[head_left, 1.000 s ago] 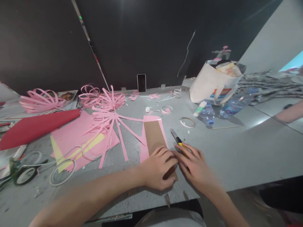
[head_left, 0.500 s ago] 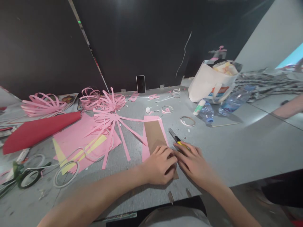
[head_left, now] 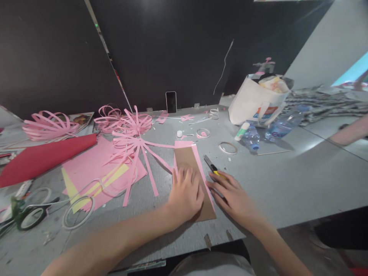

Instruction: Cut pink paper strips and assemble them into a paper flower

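Palm down, my left hand [head_left: 186, 194] lies with its fingers stretched over a strip of brown cardboard [head_left: 188, 158]. The cardboard rests on a longer piece of pink paper [head_left: 198, 155], whose edge shows at the top and along the right side. Just right of the paper, my right hand [head_left: 231, 193] rests with spread fingers, its fingertips near the paper's edge. A utility knife [head_left: 211, 164] with a black and yellow handle lies under its upper fingers, the blade pointing away; the handle's rear end is hidden.
To the left are pink paper strips joined in a star [head_left: 140, 142], pink sheets [head_left: 86, 157], red paper [head_left: 48, 159] and tape rolls [head_left: 31, 218]. At the back stand a phone [head_left: 171, 102], white bag [head_left: 255, 101] and plastic bottles [head_left: 283, 128]. Someone's arm [head_left: 350, 130] rests far right.
My left hand has shifted left and flattened from a curled pose onto the cardboard, uncovering its lower right part. My right hand has moved slightly left and stays by the knife.
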### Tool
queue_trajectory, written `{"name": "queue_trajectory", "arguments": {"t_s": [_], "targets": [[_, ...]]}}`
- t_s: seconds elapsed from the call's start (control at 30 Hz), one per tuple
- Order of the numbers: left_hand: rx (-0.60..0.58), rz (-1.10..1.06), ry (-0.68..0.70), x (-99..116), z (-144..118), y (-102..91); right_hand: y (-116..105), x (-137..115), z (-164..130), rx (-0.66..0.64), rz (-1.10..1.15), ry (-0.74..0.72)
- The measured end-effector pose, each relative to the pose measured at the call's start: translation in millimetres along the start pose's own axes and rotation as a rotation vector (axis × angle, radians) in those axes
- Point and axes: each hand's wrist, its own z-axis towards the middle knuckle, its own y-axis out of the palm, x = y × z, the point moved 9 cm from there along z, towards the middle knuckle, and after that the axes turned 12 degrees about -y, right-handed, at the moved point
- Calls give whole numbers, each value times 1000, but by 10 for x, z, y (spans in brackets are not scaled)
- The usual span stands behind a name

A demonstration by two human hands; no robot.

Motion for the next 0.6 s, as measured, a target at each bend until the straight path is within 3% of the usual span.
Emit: {"name": "queue_trajectory", "arguments": {"t_s": [0.23,0.43,0.5,0.6], "targets": [[-113,41,-33,-47,25,139,22,22,-19,-8,8,7],[-100,37,-11,-75,82,138,41,19,-27,-14,-4,-5],[-91,45,25,-38,69,124,57,21,-28,-16,-13,-12],[-112,66,186,154,-51,105,86,28,-34,-13,-24,-27]]}}
